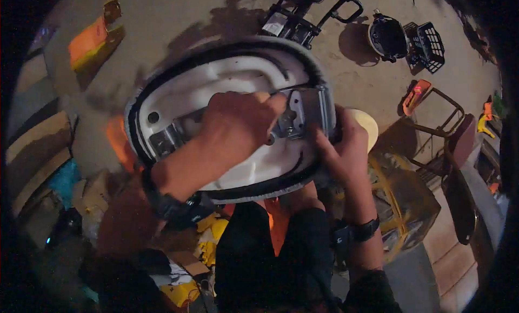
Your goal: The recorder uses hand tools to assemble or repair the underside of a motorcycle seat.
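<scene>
An oval shell (248,175) lies in front of me above my knees, hollow side up. Its inside is white moulded plastic, with a black band inside a grey, fuzzy rim. A metal bracket (296,115) sits at its right end, and another metal fitting (164,142) at its left. My left hand (238,118) reaches across the hollow, fingers curled and pressed together beside the right bracket; what they pinch, if anything, is hidden. My right hand (346,148) grips the shell's right end, thumb on the inner side near the bracket and fingers around the outside.
Beyond the shell, a black metal frame (294,26) and black baskets (389,37) rest on the floor. An orange and yellow box (88,42) stands far left. A taped, wrapped package (405,199) and a metal-framed chair (438,124) are at right. Cardboard and yellow bags (213,240) crowd the lower left.
</scene>
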`<action>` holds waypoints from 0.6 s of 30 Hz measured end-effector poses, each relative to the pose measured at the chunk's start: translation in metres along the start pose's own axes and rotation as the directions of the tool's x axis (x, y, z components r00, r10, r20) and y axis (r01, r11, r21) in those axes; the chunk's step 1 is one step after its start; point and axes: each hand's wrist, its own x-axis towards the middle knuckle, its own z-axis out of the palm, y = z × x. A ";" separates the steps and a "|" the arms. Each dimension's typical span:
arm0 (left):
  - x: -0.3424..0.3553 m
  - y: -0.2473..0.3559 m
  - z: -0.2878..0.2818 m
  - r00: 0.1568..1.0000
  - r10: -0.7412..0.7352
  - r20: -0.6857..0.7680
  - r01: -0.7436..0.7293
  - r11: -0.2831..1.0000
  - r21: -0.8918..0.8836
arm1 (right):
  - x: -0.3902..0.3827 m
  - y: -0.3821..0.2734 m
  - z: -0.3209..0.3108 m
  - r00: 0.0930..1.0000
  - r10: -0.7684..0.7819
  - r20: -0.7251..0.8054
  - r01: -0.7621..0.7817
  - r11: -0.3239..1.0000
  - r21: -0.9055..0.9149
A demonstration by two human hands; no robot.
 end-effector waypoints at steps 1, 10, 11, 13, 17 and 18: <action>0.004 0.000 0.005 0.999 -0.048 0.005 0.048 0.999 0.026 | 0.002 0.004 -0.001 0.999 -0.032 0.031 0.031 0.999 0.022; 0.008 -0.001 0.024 0.992 0.064 -0.112 -0.056 0.996 0.072 | 0.002 0.018 0.007 0.996 -0.084 0.021 0.082 0.994 0.070; 0.009 0.002 0.025 0.991 0.047 -0.122 -0.040 0.998 0.057 | 0.002 0.018 0.005 0.996 -0.085 0.023 0.083 0.995 0.058; 0.011 0.006 0.028 0.990 0.011 -0.144 -0.008 1.000 0.020 | 0.003 0.018 0.002 0.996 -0.086 0.026 0.086 0.996 0.030; 0.006 -0.004 0.027 0.976 0.101 -0.192 -0.089 0.994 0.071 | 0.001 0.014 0.004 0.994 -0.099 0.048 0.096 0.994 0.060; 0.004 -0.004 0.025 0.981 0.109 -0.158 -0.093 0.990 0.104 | 0.001 0.012 0.002 0.993 -0.097 0.068 0.093 0.994 0.054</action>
